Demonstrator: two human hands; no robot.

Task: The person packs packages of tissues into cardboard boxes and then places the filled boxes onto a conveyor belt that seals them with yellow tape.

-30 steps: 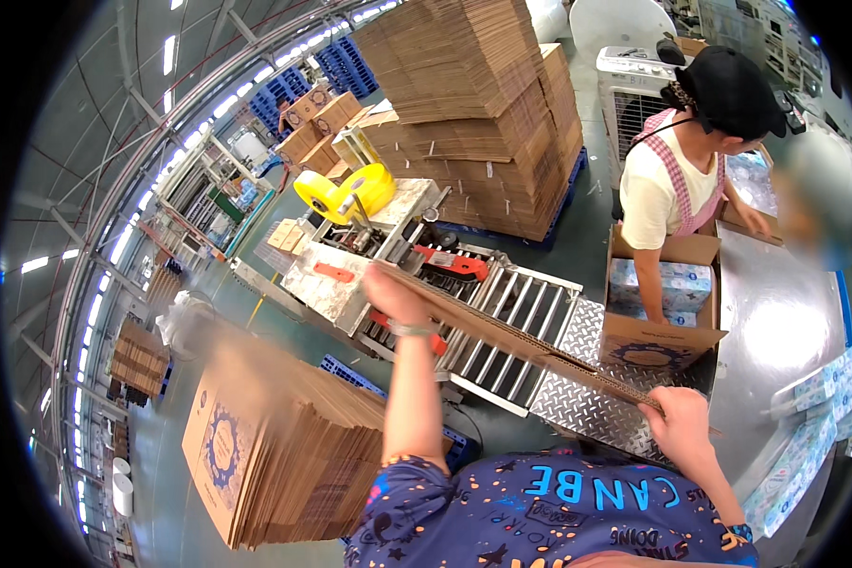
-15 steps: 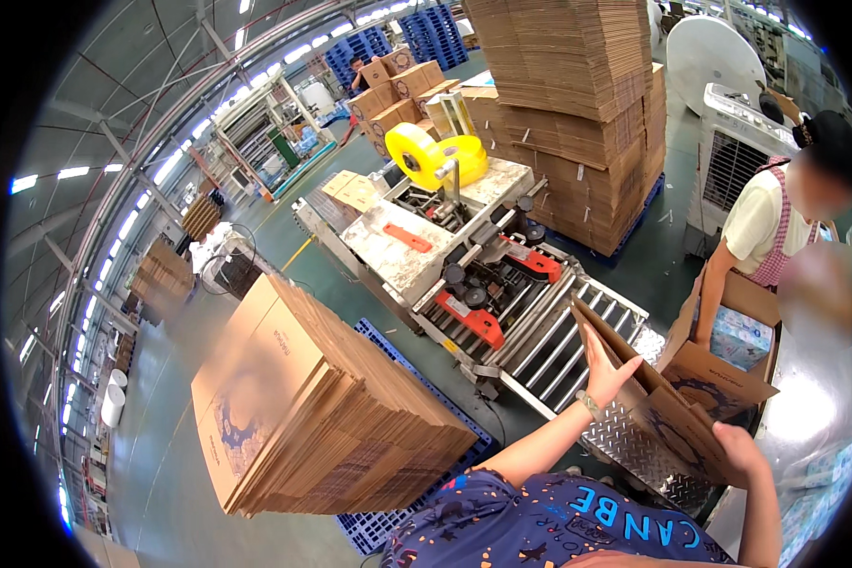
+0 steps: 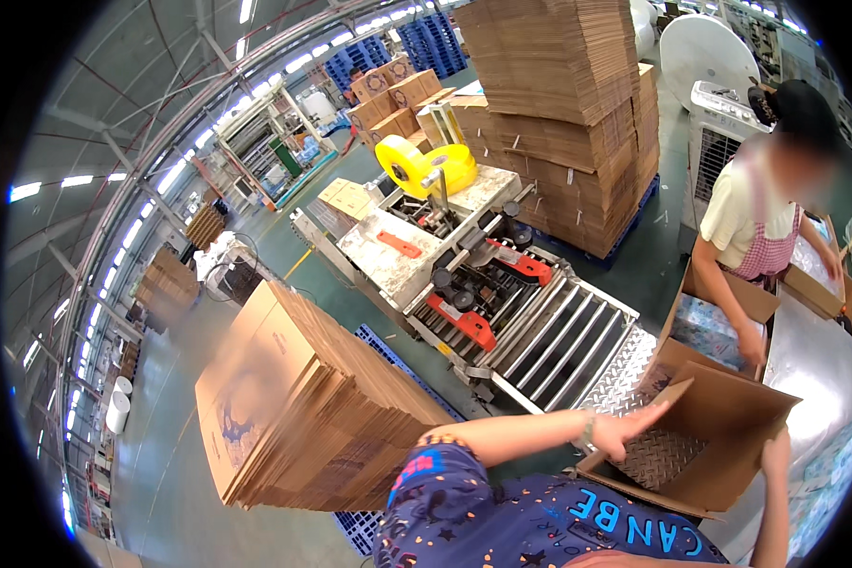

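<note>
A brown cardboard box (image 3: 729,431) stands opened into a square directly before me, tilted a little. Through it the diamond-plate metal shows, so no bottom is folded across. My left hand (image 3: 625,433) lies along the box's left side with fingers stretched out, its palm at the cardboard edge. With my right hand (image 3: 776,456) I grip the box's right wall near its upper edge. Just beyond stands another carton (image 3: 677,355) holding blue-and-white soft packs (image 3: 705,331); a co-worker (image 3: 753,222) in a checked apron has one hand down at it.
To my left, flattened cartons (image 3: 322,407) are stacked on a blue pallet (image 3: 398,355). A carton-taping machine (image 3: 445,256) with yellow tape rolls (image 3: 426,168) and a roller conveyor (image 3: 573,346) stands ahead. Behind it rises a tall cardboard stack (image 3: 577,133). A metal table (image 3: 819,369) is at right.
The flat, folded cardboard between my hands has opened into a square box. My left hand came lower and nearer. The co-worker's arm shifted over the filled carton.
</note>
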